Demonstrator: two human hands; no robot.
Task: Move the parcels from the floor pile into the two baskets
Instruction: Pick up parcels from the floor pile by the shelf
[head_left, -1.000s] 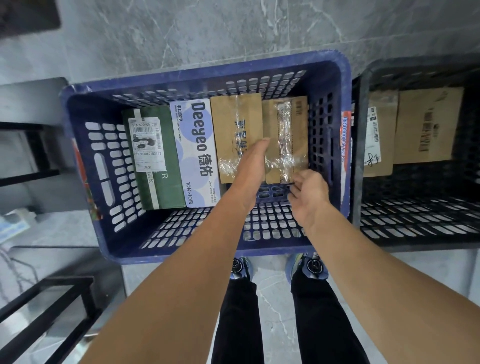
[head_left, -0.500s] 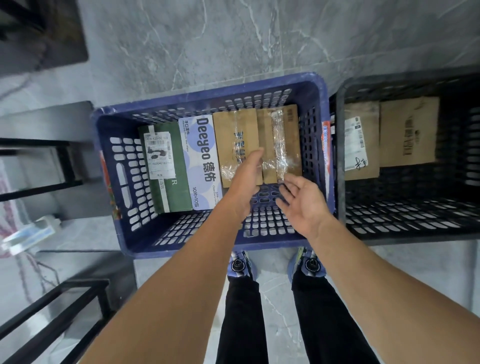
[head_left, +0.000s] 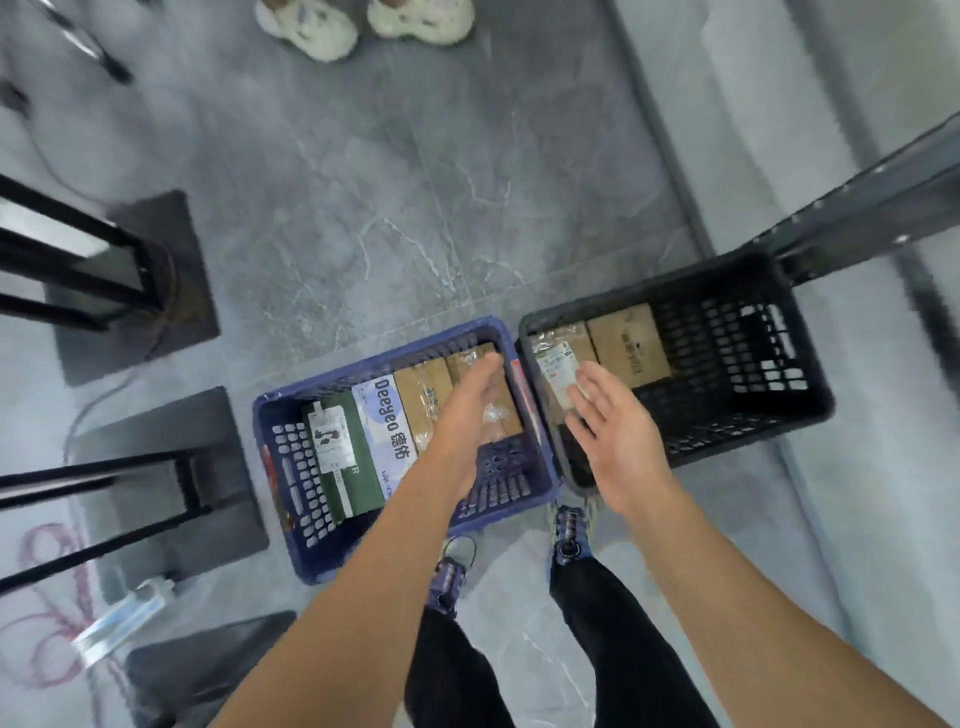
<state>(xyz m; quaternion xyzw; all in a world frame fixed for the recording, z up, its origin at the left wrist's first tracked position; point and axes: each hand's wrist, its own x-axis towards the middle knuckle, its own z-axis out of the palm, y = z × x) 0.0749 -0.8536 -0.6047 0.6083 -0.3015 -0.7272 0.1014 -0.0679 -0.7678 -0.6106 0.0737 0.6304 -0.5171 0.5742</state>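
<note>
A blue basket (head_left: 291, 525) stands on the floor with several parcels side by side: a green box (head_left: 358, 480), a white and blue box (head_left: 382, 415) and two brown cardboard ones (head_left: 423, 395). To its right a black basket (head_left: 779, 410) holds a labelled parcel (head_left: 553, 364) and a brown carton (head_left: 631, 348). My left hand (head_left: 470, 400) hangs above the blue basket with straight fingers and holds nothing. My right hand (head_left: 615, 426) is spread above the black basket's left edge, also empty. No floor pile shows in view.
Black metal frames (head_left: 93, 275) and dark base plates stand at the left. A grey metal rack leg (head_left: 857, 228) rises beyond the black basket. Another person's pale shoes (head_left: 363, 23) stand at the top. A power strip (head_left: 122, 618) and cables lie at lower left.
Both hands have lifted out of the blue basket and opened. The view has pulled back and risen, so the baskets look smaller and more floor shows.
</note>
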